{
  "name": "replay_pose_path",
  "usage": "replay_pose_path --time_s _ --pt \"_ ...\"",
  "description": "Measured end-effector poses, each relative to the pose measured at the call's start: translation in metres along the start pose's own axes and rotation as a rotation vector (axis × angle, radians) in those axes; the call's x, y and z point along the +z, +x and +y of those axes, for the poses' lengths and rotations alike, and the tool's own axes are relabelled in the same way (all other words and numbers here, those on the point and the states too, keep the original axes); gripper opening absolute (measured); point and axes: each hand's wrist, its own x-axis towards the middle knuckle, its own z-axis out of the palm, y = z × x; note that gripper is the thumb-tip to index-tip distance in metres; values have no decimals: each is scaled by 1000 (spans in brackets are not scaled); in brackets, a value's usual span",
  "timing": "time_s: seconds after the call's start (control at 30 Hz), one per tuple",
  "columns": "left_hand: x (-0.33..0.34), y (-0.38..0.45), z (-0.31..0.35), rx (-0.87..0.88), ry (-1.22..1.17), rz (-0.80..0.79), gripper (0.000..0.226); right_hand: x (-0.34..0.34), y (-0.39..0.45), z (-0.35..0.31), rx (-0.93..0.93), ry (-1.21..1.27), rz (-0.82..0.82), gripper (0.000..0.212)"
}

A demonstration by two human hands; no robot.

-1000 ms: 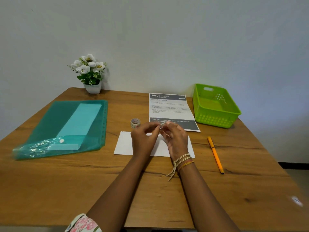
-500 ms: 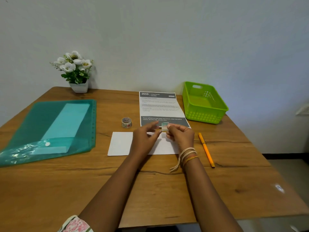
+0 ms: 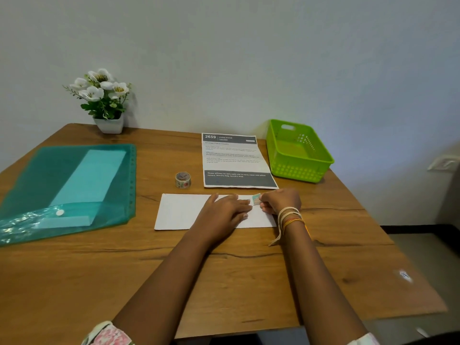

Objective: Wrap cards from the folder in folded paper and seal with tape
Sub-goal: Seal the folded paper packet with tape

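Observation:
A folded white paper [image 3: 179,211] lies flat on the wooden table [image 3: 99,282]. My left hand [image 3: 225,210] presses on its middle with straight fingers. My right hand [image 3: 280,201] pinches a small patterned piece of tape [image 3: 256,198] just above the paper's upper right part. A small roll of patterned tape [image 3: 183,180] stands just beyond the paper. The teal plastic folder [image 3: 49,170] lies at the left, with a pale sheet [image 3: 89,175] showing inside it. No cards are visible; the paper hides whatever it holds.
A printed instruction sheet [image 3: 234,160] lies beyond the paper. A green plastic basket [image 3: 298,151] stands at the back right. A white pot of artificial flowers [image 3: 104,100] sits at the back left by the wall. My right wrist wears thread bracelets [image 3: 290,216].
Both hands came down from holding the tape piece in the air. My left hand let go and now lies flat on the paper. My right hand keeps the tape near the paper.

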Motion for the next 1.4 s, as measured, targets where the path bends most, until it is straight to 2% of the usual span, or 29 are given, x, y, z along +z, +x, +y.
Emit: replay_pose_path --time_s 0.3,0.37,0.43,0.73,0.9,1.0,1.03,1.13,1.23,1.4 --pt "0 1 -1 -13 -17 3 37 3 -4 1 -49 -56 134 24" --pt "0 2 0 -14 -18 1 37 4 -1 3 -66 -91 148 17" --pt "2 2 -1 -15 -17 4 36 5 2 5 -71 -136 149 12" --pt "4 7 8 -58 8 113 25 4 -2 2 -69 -244 93 22" --pt "2 25 29 -199 3 187 20 1 7 5 -42 -186 71 27" --pt "10 32 34 -293 -91 288 14 -2 -3 -1 -2 -70 35 7" --pt "14 31 34 -314 -116 329 14 -4 -7 -3 20 -39 23 8" --pt "21 28 32 -280 -78 386 20 -7 -6 -3 29 9 3 9" --pt "23 28 31 -205 30 358 26 -6 -6 -2 33 7 17 11" --pt "29 29 30 -195 125 317 29 -7 -11 -3 15 -30 45 13"
